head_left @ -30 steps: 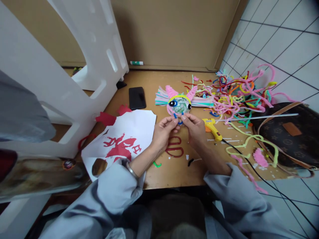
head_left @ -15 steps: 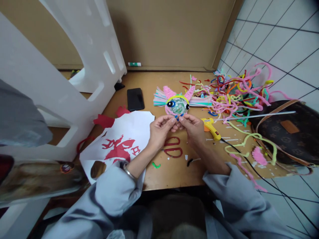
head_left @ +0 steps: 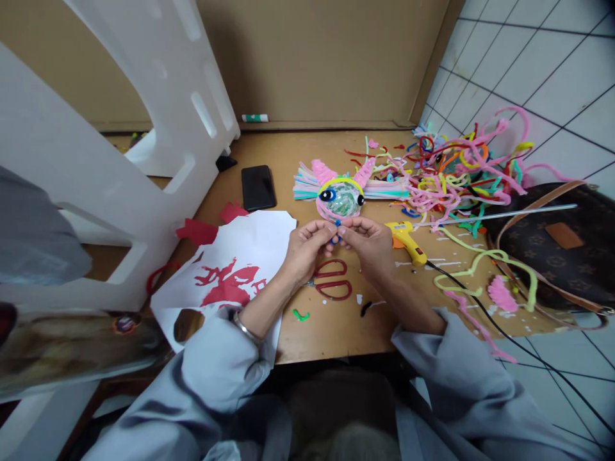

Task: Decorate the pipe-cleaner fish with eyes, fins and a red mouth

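Between my two hands is a short piece of blue pipe cleaner [head_left: 338, 224], pinched at the fingertips. My left hand [head_left: 311, 248] grips it from the left, and my right hand [head_left: 368, 242] from the right; part of it is hidden by the fingers. Just beyond the fingertips lies a craft figure [head_left: 341, 197] with a clear round body, black-and-white eyes, pink horn-like pieces, a yellow band and bundles of pastel pipe cleaners at its sides. Red-handled scissors [head_left: 333, 290] lie below my hands, their blades partly covered by my left wrist.
A yellow glue gun [head_left: 407, 243] with a black cord lies right of my hands. Tangled pipe cleaners [head_left: 446, 186] and a brown bag [head_left: 542, 246] fill the right side. Left are a black phone [head_left: 258, 187], white paper [head_left: 262, 246] with red cut-outs and a white plastic panel [head_left: 158, 77].
My fingers have shifted slightly on the blue pipe cleaner, which now stands more upright between them. The view has tilted a little; the craft figure stays on the table.
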### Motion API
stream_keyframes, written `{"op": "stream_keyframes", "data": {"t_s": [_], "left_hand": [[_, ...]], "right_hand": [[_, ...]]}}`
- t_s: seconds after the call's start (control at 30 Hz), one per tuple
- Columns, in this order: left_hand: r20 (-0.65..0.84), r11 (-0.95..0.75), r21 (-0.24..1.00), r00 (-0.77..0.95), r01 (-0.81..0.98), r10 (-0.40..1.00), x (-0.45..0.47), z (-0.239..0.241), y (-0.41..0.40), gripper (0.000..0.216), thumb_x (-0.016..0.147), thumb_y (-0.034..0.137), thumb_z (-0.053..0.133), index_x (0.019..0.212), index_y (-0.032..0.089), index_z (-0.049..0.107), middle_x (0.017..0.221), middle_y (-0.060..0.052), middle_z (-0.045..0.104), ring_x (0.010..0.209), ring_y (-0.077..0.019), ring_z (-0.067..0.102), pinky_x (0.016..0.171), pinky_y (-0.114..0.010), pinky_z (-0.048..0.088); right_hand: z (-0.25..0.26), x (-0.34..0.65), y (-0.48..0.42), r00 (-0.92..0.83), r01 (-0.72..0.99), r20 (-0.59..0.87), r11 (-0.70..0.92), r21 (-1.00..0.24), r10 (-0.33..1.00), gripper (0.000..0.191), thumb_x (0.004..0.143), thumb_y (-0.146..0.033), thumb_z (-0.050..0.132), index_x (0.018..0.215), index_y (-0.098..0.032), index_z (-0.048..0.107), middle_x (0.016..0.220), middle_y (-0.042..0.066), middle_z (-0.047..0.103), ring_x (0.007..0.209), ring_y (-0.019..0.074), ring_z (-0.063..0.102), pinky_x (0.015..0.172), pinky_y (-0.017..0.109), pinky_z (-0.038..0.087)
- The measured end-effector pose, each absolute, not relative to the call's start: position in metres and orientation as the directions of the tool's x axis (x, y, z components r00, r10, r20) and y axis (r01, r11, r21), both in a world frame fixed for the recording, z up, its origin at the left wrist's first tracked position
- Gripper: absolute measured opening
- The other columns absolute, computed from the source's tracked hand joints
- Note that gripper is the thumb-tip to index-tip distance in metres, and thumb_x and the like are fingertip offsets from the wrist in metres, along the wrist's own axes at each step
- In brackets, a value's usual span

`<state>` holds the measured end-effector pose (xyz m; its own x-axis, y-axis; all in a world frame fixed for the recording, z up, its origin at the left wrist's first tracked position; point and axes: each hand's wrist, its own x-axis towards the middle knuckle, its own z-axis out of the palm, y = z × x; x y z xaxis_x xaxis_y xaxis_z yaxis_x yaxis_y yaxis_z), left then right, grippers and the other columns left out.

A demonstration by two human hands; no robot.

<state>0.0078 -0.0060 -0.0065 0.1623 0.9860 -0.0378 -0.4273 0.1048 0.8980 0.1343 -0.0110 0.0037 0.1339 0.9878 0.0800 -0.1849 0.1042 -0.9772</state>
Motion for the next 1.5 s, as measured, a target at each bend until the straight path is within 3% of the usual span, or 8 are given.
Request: {"op": "stream_keyframes", "data": {"t_s": [0.37,0.83,1.07,1.2,1.4,1.5], "left_hand": [[-0.047,0.100,0.912,0.141,-0.397,0.989,0.008,-0.004,-0.007,0.026,0.062,0.033,0.079,0.068,0.013,0.065,0.061,0.002,0.062,0.047,-0.0038,0.048,0.045,-0.017,0.040],[-0.061,0.089,0.931,0.089,-0.354,0.994,0.011,-0.004,-0.008,0.022,0.060,0.030,0.078,0.065,0.013,0.065,0.060,0.004,0.060,0.045,-0.0038,0.048,0.043,-0.017,0.039],[-0.046,0.087,0.939,0.128,-0.333,0.991,0.011,-0.011,-0.007,0.035,0.059,0.040,0.085,0.068,0.013,0.066,0.059,0.004,0.061,0.043,-0.0027,0.046,0.042,-0.016,0.037],[-0.073,0.108,0.939,0.116,-0.326,0.991,0.011,-0.012,-0.007,0.046,0.054,0.048,0.090,0.072,0.013,0.066,0.056,0.004,0.059,0.043,-0.0035,0.047,0.043,-0.016,0.042],[-0.199,0.257,0.879,0.180,-0.403,0.963,0.013,-0.003,-0.011,0.058,0.042,0.049,0.095,0.074,0.013,0.064,0.068,0.001,0.069,0.047,-0.0063,0.059,0.046,-0.017,0.051],[-0.177,0.218,0.881,0.135,-0.421,0.975,0.012,-0.004,-0.009,0.055,0.041,0.044,0.096,0.072,0.013,0.063,0.063,0.002,0.067,0.045,-0.0044,0.056,0.046,-0.016,0.049]], "right_hand": [[0.001,0.136,-0.011,0.103,-0.116,0.159,0.171,-0.978,0.982,0.015,0.063,-0.033,0.073,0.070,-0.020,0.067,0.060,-0.003,0.066,0.056,0.0106,0.059,0.057,0.025,0.050],[0.006,0.143,-0.011,0.052,-0.074,0.123,0.127,-0.989,0.991,0.029,0.064,-0.045,0.077,0.065,-0.019,0.065,0.055,-0.004,0.060,0.051,0.0090,0.050,0.052,0.024,0.043],[0.004,0.143,-0.005,0.055,-0.138,0.042,0.049,-0.989,0.998,0.020,0.062,-0.038,0.070,0.059,-0.020,0.062,0.048,-0.006,0.051,0.048,0.0078,0.042,0.051,0.023,0.036],[0.002,0.143,-0.006,0.054,-0.210,0.044,0.055,-0.976,0.998,0.021,0.063,-0.039,0.069,0.061,-0.020,0.062,0.051,-0.006,0.051,0.051,0.0072,0.041,0.054,0.023,0.035],[-0.002,0.140,-0.005,0.053,-0.105,0.120,0.125,-0.987,0.991,0.024,0.068,-0.043,0.068,0.068,-0.020,0.062,0.058,-0.005,0.055,0.057,0.0099,0.048,0.060,0.025,0.041],[-0.002,0.153,-0.002,0.077,0.135,0.221,0.210,-0.968,0.972,0.030,0.077,-0.049,0.060,0.070,-0.020,0.062,0.066,-0.001,0.059,0.066,0.0139,0.054,0.067,0.028,0.044]]}}
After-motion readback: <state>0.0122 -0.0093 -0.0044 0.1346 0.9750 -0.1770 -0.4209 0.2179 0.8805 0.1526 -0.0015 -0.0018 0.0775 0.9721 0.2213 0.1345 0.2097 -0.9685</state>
